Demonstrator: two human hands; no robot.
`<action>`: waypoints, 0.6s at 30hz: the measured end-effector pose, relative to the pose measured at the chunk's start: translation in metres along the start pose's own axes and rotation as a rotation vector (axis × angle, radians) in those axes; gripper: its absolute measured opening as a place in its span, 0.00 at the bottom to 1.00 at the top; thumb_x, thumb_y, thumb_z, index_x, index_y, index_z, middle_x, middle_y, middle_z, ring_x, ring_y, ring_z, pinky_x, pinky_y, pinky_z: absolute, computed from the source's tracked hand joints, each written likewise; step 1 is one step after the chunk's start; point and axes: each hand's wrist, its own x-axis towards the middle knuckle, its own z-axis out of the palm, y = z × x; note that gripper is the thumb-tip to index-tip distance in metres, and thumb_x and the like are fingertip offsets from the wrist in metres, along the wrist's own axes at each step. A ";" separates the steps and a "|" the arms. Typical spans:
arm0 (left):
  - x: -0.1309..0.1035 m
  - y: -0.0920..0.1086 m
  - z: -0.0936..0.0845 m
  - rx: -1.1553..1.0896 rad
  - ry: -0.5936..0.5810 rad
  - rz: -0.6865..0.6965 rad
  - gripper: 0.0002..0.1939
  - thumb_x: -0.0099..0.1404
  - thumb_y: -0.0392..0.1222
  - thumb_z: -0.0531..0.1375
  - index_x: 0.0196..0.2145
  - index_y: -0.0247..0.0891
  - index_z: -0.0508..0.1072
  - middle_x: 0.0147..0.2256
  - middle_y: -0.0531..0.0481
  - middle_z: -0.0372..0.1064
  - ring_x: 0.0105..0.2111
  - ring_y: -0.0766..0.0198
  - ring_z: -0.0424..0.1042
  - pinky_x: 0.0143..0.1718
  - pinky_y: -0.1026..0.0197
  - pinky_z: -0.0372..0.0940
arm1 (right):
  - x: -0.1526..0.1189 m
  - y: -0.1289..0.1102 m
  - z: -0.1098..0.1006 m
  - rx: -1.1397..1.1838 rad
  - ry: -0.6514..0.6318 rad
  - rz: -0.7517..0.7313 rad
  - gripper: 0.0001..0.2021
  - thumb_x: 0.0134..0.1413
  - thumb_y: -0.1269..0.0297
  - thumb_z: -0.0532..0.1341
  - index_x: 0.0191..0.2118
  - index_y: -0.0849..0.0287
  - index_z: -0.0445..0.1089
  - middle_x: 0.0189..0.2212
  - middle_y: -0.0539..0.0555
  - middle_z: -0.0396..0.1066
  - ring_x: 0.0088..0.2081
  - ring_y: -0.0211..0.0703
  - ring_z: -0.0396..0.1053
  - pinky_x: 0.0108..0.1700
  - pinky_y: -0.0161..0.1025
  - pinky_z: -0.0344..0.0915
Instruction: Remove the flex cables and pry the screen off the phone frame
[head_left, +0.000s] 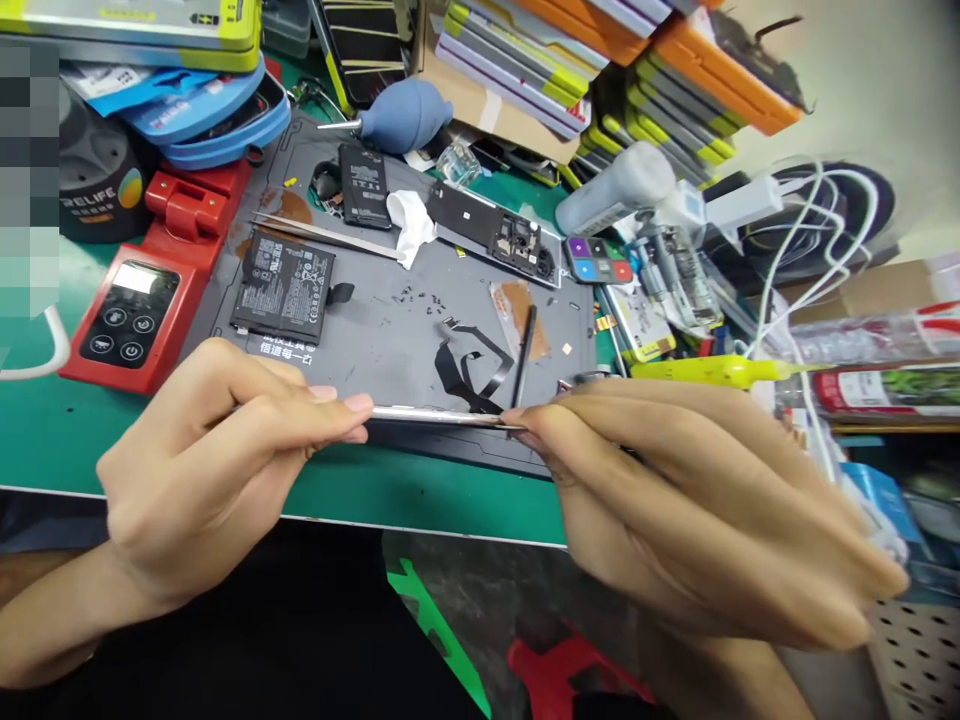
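A thin, flat phone part (427, 413), seen edge-on with a silvery rim, spans the gap between both hands above the mat. Closed in a pinch, my left hand (217, 450) grips its left end. My right hand (697, 490) is also closed, thumb and fingers pressed at the right end; whether a small thin tool is among them is hidden. Just beyond lie black flex cables (465, 375) and a dark stick (526, 350). Farther left, a phone battery (285, 285) rests on the grey mat (375, 340), with tweezers (330, 233) behind it.
A red device with a touch panel (150, 300) stands at left. Behind the mat's items sit a blue air blower (409, 115) and stacked boxes (517, 60). An opened phone body (495, 230), a bottle (615, 185), a yellow tool (697, 370) and white cables (772, 260) crowd the right.
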 end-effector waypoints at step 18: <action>0.003 -0.001 -0.006 0.073 -0.091 -0.042 0.16 0.68 0.28 0.73 0.48 0.47 0.84 0.35 0.53 0.77 0.42 0.62 0.83 0.40 0.55 0.80 | 0.002 0.004 0.022 0.085 0.155 -0.042 0.15 0.53 0.89 0.69 0.41 0.63 0.80 0.32 0.51 0.75 0.35 0.46 0.75 0.38 0.48 0.72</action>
